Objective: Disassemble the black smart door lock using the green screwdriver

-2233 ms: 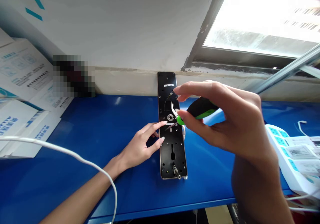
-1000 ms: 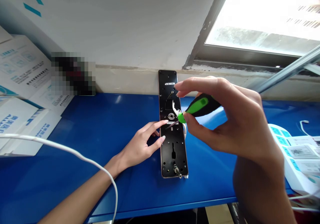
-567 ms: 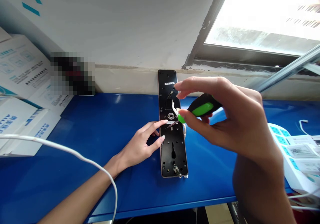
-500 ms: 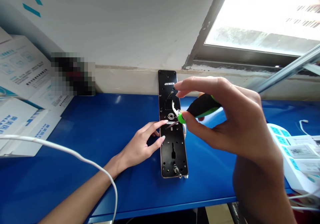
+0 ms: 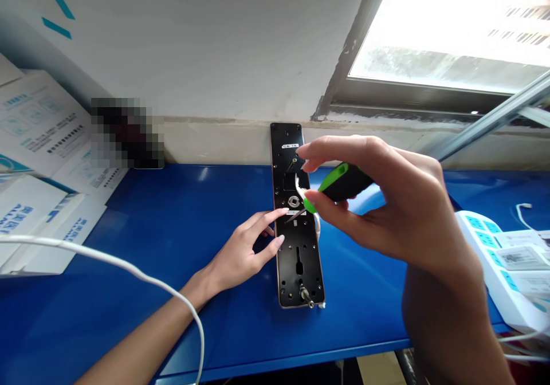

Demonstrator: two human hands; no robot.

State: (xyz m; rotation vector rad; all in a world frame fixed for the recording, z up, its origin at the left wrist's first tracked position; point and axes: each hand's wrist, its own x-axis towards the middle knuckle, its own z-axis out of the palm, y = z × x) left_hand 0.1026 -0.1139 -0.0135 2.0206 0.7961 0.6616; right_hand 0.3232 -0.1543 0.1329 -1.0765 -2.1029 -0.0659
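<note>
A long black lock panel (image 5: 296, 239) lies on the blue table, with screw holes, a round socket and a spindle post (image 5: 306, 295) at its near end. My right hand (image 5: 387, 201) pinches a green and black screwdriver (image 5: 346, 181), index finger raised off the handle. The slanted shaft runs down to the panel, its tip at a small hole below the white label. My left hand (image 5: 244, 247) steadies the panel's left edge: the fingers are spread, with index finger and thumb resting on the plate. A white cable (image 5: 299, 189) comes out of the panel's middle.
White boxes (image 5: 47, 127) are stacked at the left beside a pixelated dark object (image 5: 124, 133). A loose white cord (image 5: 141, 273) crosses the left front. At the right stands a white power strip (image 5: 487, 242) with papers on it. A window (image 5: 447, 35) and wall are behind.
The screwdriver handle has turned in my right hand, so its green stripe now faces up. The tip stays at the same hole. My left hand keeps its place on the panel.
</note>
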